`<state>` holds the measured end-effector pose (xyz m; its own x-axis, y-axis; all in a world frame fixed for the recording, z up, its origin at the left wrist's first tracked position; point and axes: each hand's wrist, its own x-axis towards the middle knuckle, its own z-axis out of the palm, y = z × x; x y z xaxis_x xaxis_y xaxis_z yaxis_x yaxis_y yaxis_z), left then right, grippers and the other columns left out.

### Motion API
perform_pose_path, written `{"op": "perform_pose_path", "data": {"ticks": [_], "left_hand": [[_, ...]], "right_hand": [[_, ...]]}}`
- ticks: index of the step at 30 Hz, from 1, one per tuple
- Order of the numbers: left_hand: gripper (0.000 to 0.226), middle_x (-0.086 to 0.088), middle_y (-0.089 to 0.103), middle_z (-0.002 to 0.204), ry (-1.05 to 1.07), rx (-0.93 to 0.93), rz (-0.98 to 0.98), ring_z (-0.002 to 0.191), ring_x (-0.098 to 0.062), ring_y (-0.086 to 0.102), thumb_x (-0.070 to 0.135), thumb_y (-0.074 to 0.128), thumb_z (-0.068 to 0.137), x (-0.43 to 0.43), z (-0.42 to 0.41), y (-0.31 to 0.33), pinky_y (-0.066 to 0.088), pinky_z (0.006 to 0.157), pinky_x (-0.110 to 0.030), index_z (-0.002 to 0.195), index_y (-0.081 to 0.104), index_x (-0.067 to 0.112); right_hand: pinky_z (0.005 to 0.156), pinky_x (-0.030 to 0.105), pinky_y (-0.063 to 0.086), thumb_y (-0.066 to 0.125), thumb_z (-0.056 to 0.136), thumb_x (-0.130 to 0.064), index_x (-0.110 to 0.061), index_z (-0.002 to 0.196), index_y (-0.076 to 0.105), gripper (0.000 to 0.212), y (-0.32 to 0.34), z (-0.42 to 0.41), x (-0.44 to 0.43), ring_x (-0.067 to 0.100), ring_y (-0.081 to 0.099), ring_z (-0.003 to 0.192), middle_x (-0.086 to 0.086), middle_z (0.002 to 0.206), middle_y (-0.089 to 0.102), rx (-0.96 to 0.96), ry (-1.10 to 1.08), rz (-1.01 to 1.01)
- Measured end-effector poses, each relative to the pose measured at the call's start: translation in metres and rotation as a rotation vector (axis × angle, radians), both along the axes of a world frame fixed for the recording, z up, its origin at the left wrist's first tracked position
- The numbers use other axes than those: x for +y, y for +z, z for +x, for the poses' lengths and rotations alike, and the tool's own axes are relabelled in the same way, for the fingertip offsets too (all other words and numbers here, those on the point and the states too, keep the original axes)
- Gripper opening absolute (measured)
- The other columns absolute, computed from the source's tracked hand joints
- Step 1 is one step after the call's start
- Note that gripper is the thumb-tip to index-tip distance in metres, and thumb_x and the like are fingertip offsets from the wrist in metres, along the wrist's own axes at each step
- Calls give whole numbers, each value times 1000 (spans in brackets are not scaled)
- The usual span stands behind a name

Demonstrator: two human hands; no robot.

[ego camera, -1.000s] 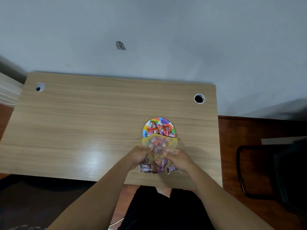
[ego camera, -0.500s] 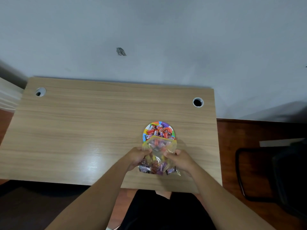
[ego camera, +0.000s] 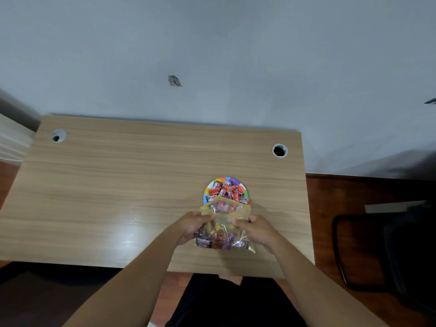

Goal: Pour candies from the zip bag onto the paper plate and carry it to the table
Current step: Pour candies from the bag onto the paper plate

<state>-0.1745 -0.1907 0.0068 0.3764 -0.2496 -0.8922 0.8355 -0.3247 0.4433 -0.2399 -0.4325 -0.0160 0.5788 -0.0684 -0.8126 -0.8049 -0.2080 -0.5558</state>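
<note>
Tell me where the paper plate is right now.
In the head view, the paper plate sits on the wooden desk, right of centre, just beyond the zip bag held by both hands, with candies piled on it.

Soft, dim, even light is seen; a pale glare patch is thrown on the bench (ego camera: 132, 234); edges are bowed by wide-angle distortion.

You are in what looks like a plain office or study room: a wood-grain worktop (ego camera: 132, 185) with two cable holes (ego camera: 279, 150) set against a bare pale wall (ego camera: 236, 55), and probably a dark chair (ego camera: 387, 251) on reddish-brown flooring (ego camera: 325, 208).
</note>
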Motion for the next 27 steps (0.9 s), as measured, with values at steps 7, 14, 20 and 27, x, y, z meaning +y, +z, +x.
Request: {"op": "perform_pose_path", "data": {"ticks": [7,14,20,27], "left_hand": [[26,0,77,77,-32,13,-15,64,-12,66,31,70,103,5,1,1,52,71,-28,86,80,13],[31,3,73,78,-92,-20,-56,61,-9,58,36,69,102,9,6,6,46,66,-24,83,78,14],[51,2,80,114,59,-14,-94,86,-17,73,70,60,96,10,10,9,60,66,-28,126,70,30],[14,20,72,81,196,-580,-47,83,-7,65,26,63,108,8,20,9,53,79,-34,105,73,16]], "right_hand": [[65,23,49,80,96,-34,-9,112,81,30,14,0,6,7,71,76,1,98,84,-27,-23,56],[69,24,51,79,96,-31,-16,106,82,19,17,0,10,8,74,81,-5,93,83,-56,-59,62],[56,16,51,76,97,-22,-15,98,81,8,19,2,12,5,74,72,3,95,84,-58,-90,44],[74,29,52,83,82,-57,-15,105,86,49,18,-4,14,14,75,82,1,99,85,-96,-105,39]]}}
